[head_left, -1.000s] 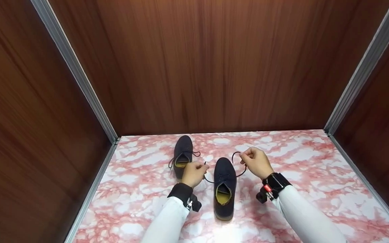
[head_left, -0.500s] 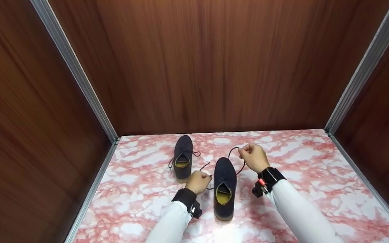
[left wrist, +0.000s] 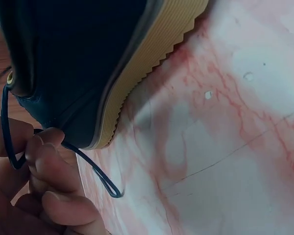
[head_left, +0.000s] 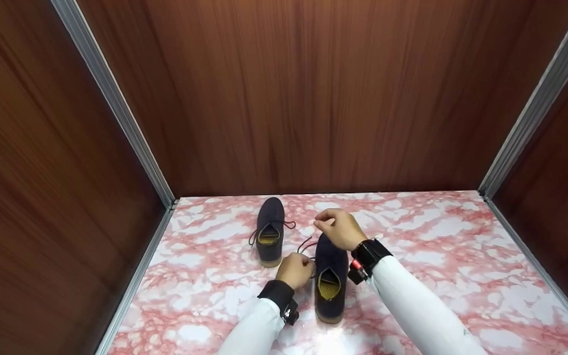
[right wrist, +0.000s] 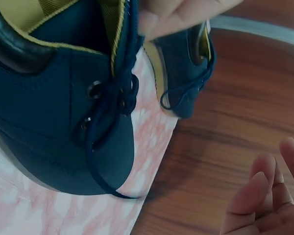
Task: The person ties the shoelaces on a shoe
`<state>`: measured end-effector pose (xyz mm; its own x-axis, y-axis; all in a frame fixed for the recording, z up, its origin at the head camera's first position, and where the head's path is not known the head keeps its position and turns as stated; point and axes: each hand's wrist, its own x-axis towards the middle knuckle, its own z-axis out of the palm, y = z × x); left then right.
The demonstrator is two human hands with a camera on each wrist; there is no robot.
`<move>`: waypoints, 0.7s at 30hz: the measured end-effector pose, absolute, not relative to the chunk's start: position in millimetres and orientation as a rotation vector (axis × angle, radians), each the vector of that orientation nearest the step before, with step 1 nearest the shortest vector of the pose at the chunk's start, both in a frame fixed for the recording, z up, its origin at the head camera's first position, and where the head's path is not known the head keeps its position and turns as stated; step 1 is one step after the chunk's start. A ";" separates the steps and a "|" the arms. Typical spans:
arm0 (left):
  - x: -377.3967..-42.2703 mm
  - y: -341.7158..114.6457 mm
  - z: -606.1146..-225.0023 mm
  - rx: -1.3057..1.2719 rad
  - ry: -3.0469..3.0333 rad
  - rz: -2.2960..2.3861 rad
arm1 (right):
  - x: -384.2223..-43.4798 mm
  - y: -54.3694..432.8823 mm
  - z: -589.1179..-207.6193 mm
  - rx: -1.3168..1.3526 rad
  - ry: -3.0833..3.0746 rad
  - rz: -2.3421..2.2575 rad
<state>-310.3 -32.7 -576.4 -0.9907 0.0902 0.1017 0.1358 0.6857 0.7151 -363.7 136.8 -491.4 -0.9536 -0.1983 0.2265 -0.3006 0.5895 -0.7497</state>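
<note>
A dark navy lace-up shoe (head_left: 332,306) stands on the marbled surface, toe pointing away. At its left side my left hand (head_left: 295,270) pinches its shoelace (left wrist: 7,125) between thumb and fingers, and part of the lace sticks out past them as a narrow bend. Above the toe hovers my right hand (head_left: 340,230), fingers bent. In the right wrist view no lace shows between those fingers (right wrist: 247,196). One lace length (right wrist: 94,161) hangs across the toe there. Farther back on the left is the matching shoe (head_left: 270,212), its lace tied in a bow.
The pink and white marbled surface (head_left: 442,266) extends round both shoes. Behind it rises a brown wood-grain panel (head_left: 284,98), with side panels left and right. Grey metal strips (head_left: 116,103) line the corners.
My right hand has let go of the lace on the right side and moved left, over the toe. My left hand has shifted slightly right, against the shoe, still with lace in its fingers.
</note>
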 end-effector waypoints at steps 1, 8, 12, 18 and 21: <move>-310.5 -32.2 -576.1 -0.185 -2.832 -1.212 | -362.8 138.4 -492.6 0.437 -2.695 1.306; -311.7 -33.2 -577.9 -0.137 -2.835 -1.230 | -359.1 165.1 -508.7 0.428 -2.691 1.270; -311.6 -35.5 -578.1 -0.128 -2.817 -1.249 | -353.9 177.2 -518.2 0.465 -2.738 1.243; -312.5 -37.2 -576.7 -0.137 -2.784 -1.282 | -343.5 183.6 -530.8 0.728 -2.804 1.190; -314.5 -36.8 -577.2 -0.125 -2.779 -1.302 | -336.7 182.0 -536.4 0.900 -2.842 1.158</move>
<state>-314.5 -36.8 -577.2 -0.9942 0.0436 0.0982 0.1034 0.6376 0.7634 -336.7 182.0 -536.4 -0.8402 -0.5200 0.1536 -0.4793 0.5798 -0.6589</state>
